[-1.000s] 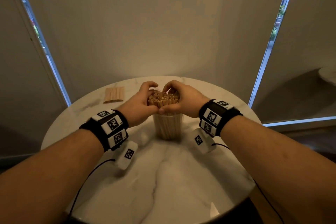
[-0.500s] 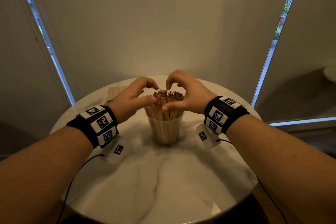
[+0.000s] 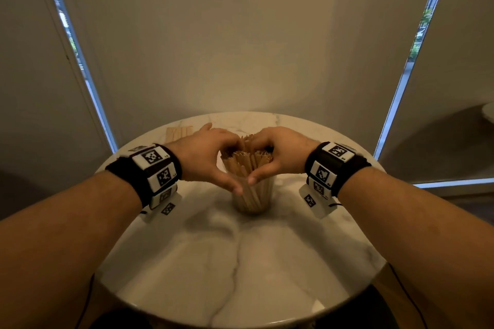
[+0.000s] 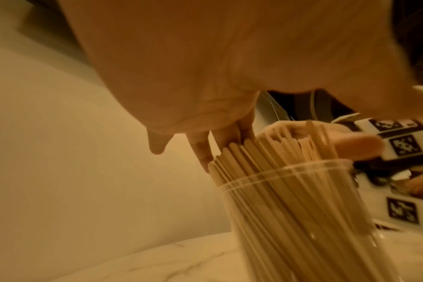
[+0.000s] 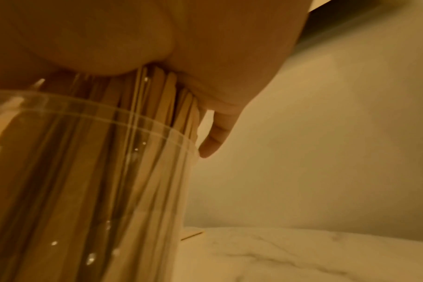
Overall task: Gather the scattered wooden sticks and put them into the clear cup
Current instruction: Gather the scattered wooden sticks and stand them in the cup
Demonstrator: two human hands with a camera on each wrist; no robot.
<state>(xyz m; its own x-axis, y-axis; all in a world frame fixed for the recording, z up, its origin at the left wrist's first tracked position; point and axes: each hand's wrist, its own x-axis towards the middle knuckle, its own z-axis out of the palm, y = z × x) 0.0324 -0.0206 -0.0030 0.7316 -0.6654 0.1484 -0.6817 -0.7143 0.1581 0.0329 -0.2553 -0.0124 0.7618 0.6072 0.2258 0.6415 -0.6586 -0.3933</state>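
A clear cup [image 3: 254, 199] stands mid-table, packed with upright wooden sticks [image 3: 244, 161] that rise above its rim. My left hand [image 3: 211, 155] and right hand [image 3: 280, 153] curl round the bundle from either side. Both thumbs come down the cup's near face and almost meet. In the left wrist view my left fingers [image 4: 202, 150] lie against the far side of the sticks [image 4: 278, 162] above the cup [image 4: 326, 219]. In the right wrist view the palm presses on the sticks [image 5: 167, 91] over the cup [image 5: 85, 171], and the little finger [image 5: 216, 133] hangs beside the rim.
A small flat pile of loose sticks [image 3: 179, 132] lies at the back left of the round marble table [image 3: 240, 275]; its edge shows as loose sticks [image 5: 192, 235] behind the cup. Blinds and window strips stand close behind the table. Cables trail from both wristbands.
Half a second ago the hands were spread apart above the fanned sticks. They have come down and closed round the bundle, with the thumbs drawn together over the cup's front.
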